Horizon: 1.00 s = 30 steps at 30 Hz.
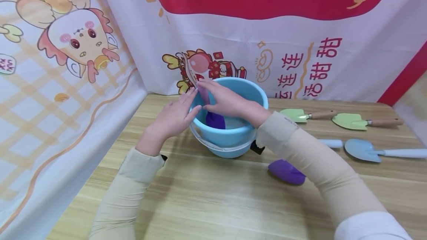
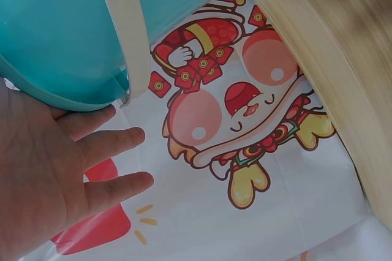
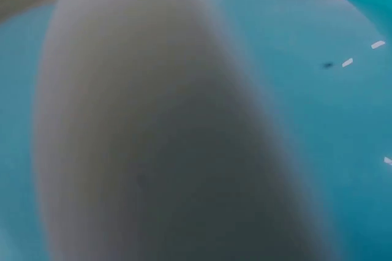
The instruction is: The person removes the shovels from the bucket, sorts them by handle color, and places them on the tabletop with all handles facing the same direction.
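A light blue bucket (image 1: 230,132) stands on the table with its pale carrying handle (image 1: 213,146) hanging down in front. Inside leans a purple shovel (image 1: 215,120), blade down, its lighter handle (image 1: 203,93) rising to the left rim. My right hand (image 1: 227,99) reaches over the bucket, fingers extended near the top of that handle and thumb apart. At the left rim is my left hand (image 1: 175,116), fingers straight; the left wrist view shows its fingers (image 2: 113,144) spread beside the bucket wall. A blurred grey band (image 3: 153,126) hides much of the right wrist view.
Under my right forearm lies another purple shovel (image 1: 287,171), partly covered. To the right are two green trowels (image 1: 350,120) with wooden handles and a light blue shovel (image 1: 361,150). Another pale blue handle (image 1: 331,143) is partly hidden by the sleeve. Printed cloth (image 1: 213,32) hangs behind.
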Each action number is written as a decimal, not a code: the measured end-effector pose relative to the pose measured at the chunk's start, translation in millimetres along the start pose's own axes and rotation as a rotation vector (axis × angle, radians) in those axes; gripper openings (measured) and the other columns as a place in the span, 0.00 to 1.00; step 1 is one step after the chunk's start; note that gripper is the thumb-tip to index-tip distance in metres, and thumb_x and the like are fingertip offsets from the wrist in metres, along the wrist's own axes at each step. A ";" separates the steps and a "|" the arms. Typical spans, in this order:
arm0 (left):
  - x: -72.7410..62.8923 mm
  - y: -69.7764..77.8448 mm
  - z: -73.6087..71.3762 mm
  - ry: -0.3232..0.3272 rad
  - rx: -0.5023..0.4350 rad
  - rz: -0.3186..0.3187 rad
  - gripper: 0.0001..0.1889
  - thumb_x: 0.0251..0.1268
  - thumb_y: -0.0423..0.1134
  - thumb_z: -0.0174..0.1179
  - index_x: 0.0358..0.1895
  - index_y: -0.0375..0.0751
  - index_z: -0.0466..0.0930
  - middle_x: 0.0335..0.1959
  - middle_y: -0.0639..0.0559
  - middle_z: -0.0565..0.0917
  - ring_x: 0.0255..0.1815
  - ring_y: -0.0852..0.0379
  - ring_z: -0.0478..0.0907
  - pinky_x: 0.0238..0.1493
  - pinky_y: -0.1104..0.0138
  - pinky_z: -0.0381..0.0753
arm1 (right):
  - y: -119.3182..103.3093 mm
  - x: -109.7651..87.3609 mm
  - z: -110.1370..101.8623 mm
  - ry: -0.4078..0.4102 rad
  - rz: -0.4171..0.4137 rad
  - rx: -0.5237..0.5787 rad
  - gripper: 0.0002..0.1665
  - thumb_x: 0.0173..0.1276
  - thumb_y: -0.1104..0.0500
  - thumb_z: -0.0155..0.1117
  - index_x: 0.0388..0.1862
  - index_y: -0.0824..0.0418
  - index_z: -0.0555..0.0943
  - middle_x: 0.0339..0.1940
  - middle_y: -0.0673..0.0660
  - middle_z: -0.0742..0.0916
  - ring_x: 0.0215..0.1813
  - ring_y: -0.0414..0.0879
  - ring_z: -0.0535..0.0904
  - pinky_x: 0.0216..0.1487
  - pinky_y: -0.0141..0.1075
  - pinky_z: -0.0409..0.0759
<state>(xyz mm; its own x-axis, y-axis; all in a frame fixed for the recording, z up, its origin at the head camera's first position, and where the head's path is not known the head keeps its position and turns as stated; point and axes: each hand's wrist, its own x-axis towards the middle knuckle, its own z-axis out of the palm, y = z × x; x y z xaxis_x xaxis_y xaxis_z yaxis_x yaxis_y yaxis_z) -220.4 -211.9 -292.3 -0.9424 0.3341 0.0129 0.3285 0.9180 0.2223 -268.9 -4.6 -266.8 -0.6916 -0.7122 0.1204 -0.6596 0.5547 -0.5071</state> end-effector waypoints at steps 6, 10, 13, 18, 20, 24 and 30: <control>-0.3 0.3 -0.3 0.007 -0.007 0.002 0.39 0.83 0.62 0.30 0.85 0.43 0.39 0.85 0.48 0.41 0.84 0.43 0.41 0.74 0.34 0.51 | -1.7 -1.9 -1.1 0.035 -0.010 -0.079 0.44 0.74 0.57 0.67 0.83 0.59 0.58 0.83 0.58 0.61 0.82 0.52 0.56 0.79 0.46 0.56; 0.6 0.3 0.0 0.011 -0.009 0.005 0.38 0.83 0.61 0.32 0.85 0.42 0.40 0.85 0.47 0.42 0.84 0.43 0.42 0.74 0.33 0.51 | -3.2 -4.2 -2.6 0.072 0.001 -0.105 0.42 0.74 0.58 0.67 0.82 0.58 0.61 0.80 0.58 0.65 0.76 0.53 0.67 0.75 0.47 0.66; 1.3 0.2 0.4 0.009 -0.016 0.005 0.38 0.83 0.59 0.34 0.85 0.42 0.40 0.85 0.47 0.43 0.84 0.43 0.41 0.74 0.33 0.51 | -3.1 -6.6 -4.7 0.117 -0.007 -0.129 0.38 0.74 0.59 0.67 0.80 0.60 0.66 0.76 0.59 0.69 0.68 0.53 0.75 0.70 0.45 0.73; 0.7 0.9 -0.2 0.000 -0.026 -0.007 0.38 0.83 0.59 0.36 0.85 0.44 0.40 0.85 0.49 0.43 0.84 0.44 0.41 0.75 0.34 0.50 | 1.4 -12.0 -9.2 0.232 -0.038 -0.157 0.29 0.73 0.62 0.68 0.71 0.63 0.77 0.66 0.61 0.76 0.56 0.54 0.82 0.60 0.42 0.81; 0.3 1.1 -0.3 -0.003 -0.028 -0.008 0.38 0.83 0.60 0.36 0.85 0.44 0.40 0.85 0.49 0.43 0.84 0.43 0.41 0.75 0.34 0.50 | 4.0 -14.0 -10.5 0.264 -0.042 -0.146 0.26 0.72 0.62 0.69 0.68 0.63 0.80 0.63 0.60 0.78 0.54 0.54 0.82 0.57 0.42 0.82; -0.3 1.0 -0.2 -0.003 -0.031 -0.007 0.38 0.83 0.61 0.35 0.85 0.44 0.40 0.85 0.48 0.43 0.84 0.43 0.41 0.75 0.34 0.50 | 8.1 -16.2 -12.6 0.293 -0.045 -0.098 0.22 0.72 0.63 0.69 0.64 0.62 0.83 0.61 0.60 0.80 0.55 0.54 0.82 0.58 0.42 0.82; -1.4 1.1 -0.8 0.005 -0.031 -0.004 0.38 0.83 0.61 0.34 0.85 0.43 0.41 0.85 0.48 0.43 0.84 0.43 0.42 0.75 0.35 0.50 | 10.2 -16.9 -14.5 0.311 -0.063 -0.058 0.19 0.72 0.64 0.69 0.60 0.63 0.85 0.61 0.61 0.84 0.63 0.54 0.81 0.64 0.45 0.79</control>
<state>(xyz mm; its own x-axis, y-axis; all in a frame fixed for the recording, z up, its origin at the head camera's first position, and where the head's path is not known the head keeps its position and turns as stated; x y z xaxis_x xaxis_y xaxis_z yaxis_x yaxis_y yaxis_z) -218.8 -211.6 -291.2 -0.9440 0.3295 0.0168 0.3229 0.9122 0.2523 -268.2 19.4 -261.7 -0.6997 -0.5854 0.4095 -0.7135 0.5437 -0.4418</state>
